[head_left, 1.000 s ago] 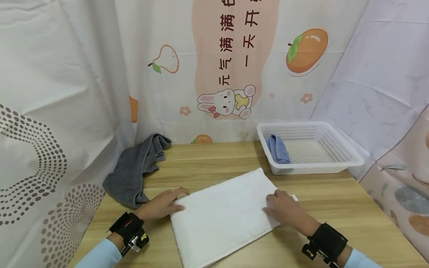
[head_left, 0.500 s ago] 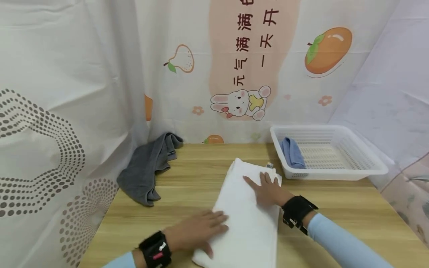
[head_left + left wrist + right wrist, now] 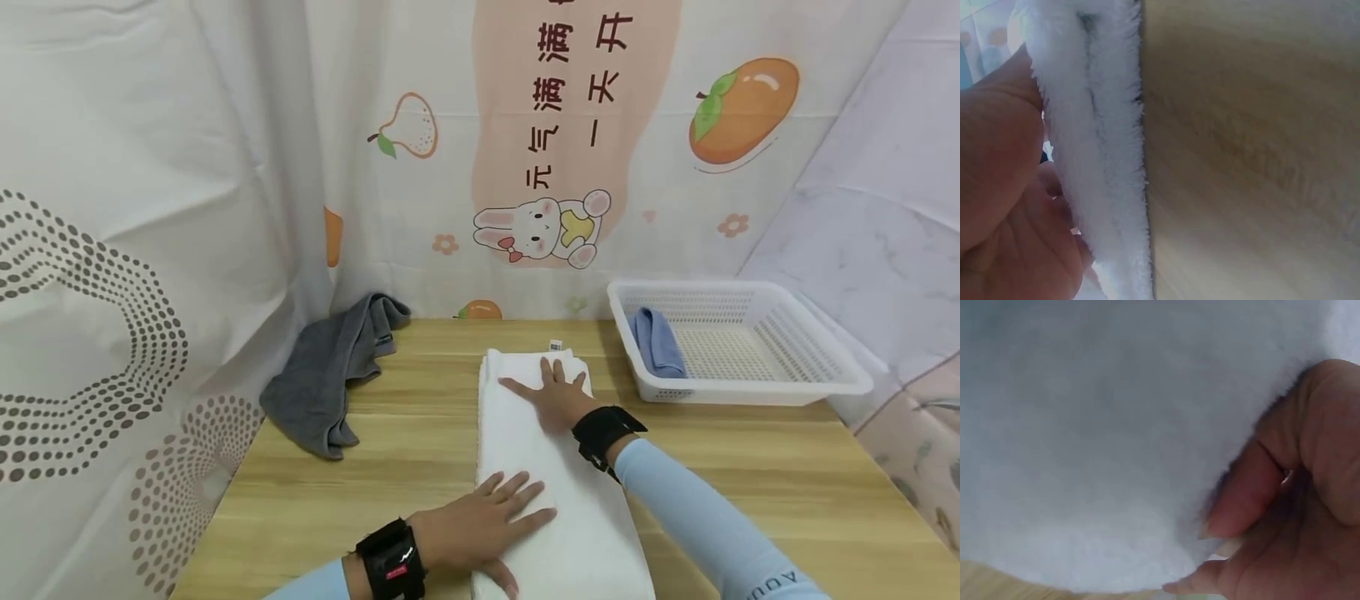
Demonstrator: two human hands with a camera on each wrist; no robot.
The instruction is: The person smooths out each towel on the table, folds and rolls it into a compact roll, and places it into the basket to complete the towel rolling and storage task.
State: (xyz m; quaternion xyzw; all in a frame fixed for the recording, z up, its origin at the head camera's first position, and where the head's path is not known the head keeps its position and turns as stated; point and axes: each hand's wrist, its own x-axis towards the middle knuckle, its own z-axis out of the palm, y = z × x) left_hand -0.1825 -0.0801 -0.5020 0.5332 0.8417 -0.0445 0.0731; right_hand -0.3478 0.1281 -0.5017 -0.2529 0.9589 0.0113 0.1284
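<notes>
While the towel (image 3: 588, 492) lies folded into a long strip on the surface (image 3: 420, 467), its near end cut off by the lower margin of the head view, stacked fluffy layers show along its left edge. It would presumably handle as light, limp and soft, neither slippery nor fragile; because loose layers could shift, the surest hold is probably at both ends, with fingers beneath the whole stack. The towel lies under both hands: the right hand (image 3: 555, 404) rests near the far end, a small tag (image 3: 555, 345) just beyond, and the left hand (image 3: 480, 529) reaches across the left edge, nearer the person. Each has its fingers spread over the pile, gripping nothing. Well to the left lies a crumpled grey cloth (image 3: 315, 375); to the right, a basket (image 3: 750, 388) holds a blue cloth (image 3: 660, 343) at its left side. Behind hangs a printed curtain (image 3: 405, 50).
</notes>
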